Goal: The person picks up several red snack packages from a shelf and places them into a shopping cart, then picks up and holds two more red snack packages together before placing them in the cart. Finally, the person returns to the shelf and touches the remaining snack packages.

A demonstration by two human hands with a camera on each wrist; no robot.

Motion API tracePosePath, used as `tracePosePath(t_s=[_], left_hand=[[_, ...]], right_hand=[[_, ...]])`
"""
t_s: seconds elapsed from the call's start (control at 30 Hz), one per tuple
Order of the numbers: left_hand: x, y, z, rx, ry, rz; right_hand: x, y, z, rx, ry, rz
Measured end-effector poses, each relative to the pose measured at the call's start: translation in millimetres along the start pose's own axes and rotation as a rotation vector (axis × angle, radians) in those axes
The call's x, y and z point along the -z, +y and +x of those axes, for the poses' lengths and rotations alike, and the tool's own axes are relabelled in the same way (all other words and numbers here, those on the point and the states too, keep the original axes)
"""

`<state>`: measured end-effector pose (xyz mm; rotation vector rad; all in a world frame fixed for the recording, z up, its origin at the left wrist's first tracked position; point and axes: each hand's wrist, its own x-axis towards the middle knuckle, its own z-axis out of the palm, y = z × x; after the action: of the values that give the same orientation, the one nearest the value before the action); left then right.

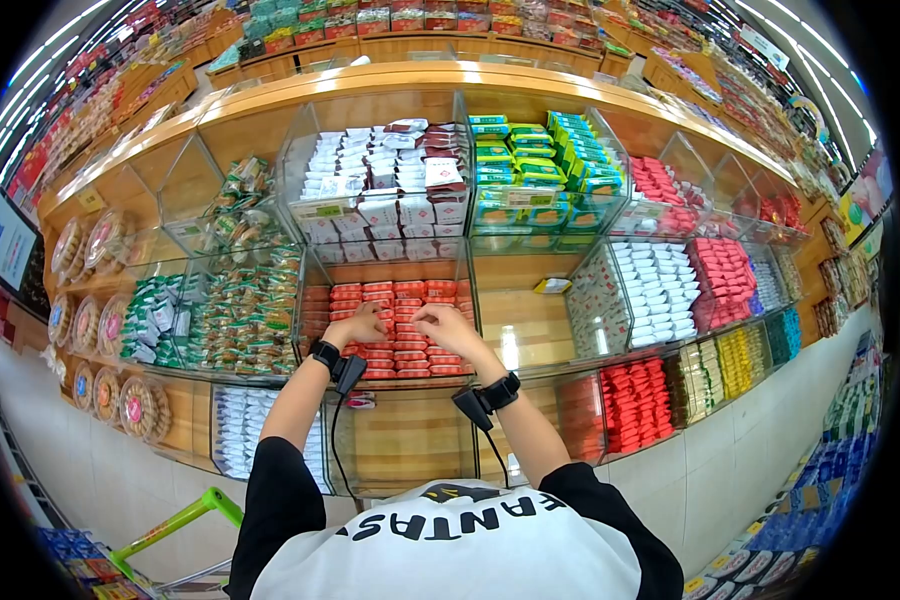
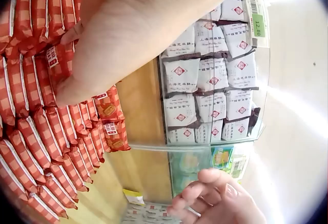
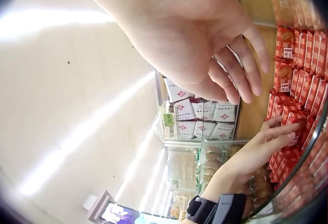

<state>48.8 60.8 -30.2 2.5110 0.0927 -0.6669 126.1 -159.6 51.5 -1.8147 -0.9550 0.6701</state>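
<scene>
Rows of red checked snack packets (image 1: 410,345) fill a clear-walled bin in the middle of the head view. Over their left part is my left hand (image 1: 363,324); in the left wrist view its thumb and a finger pinch one red packet (image 2: 57,65) in the rows. My right hand (image 1: 448,328) hangs above the right side of the same bin. Its fingers (image 3: 246,72) are loosely bent with nothing between them, apart from the packets in the right wrist view.
Behind the red packets, a raised bin holds white packets (image 1: 385,170), with green packets (image 1: 540,165) beside it. Clear partitions (image 1: 473,290) stand between the bins. One yellow packet (image 1: 551,286) lies on the wooden floor of the bin to the right. A green cart handle (image 1: 175,525) is at lower left.
</scene>
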Motion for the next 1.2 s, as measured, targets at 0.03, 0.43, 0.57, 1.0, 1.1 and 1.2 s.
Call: tracePosePath(t_s=[0.03,0.43,0.57,1.0,1.1,1.2], left_hand=[[0,-1,1,-0.001,-0.008,0.031],[3,2,-7,0.013,0.063,-0.078],[0,-1,-2,0.012,0.062,-0.075],[4,7,-3,0.009,0.064,-0.055],[10,17,-9,0.051,0.026,-0.042],[11,20,-9,0.055,0.012,-0.018]], right_hand=[[0,0,0,-0.004,-0.006,0.01],[0,-2,-2,0.007,-0.023,0.023],[-1,0,-1,0.007,-0.014,0.018],[-2,1,0,-0.027,-0.045,0.029],[-3,2,0,-0.034,-0.043,0.036],[-3,2,0,-0.037,-0.036,0.037]])
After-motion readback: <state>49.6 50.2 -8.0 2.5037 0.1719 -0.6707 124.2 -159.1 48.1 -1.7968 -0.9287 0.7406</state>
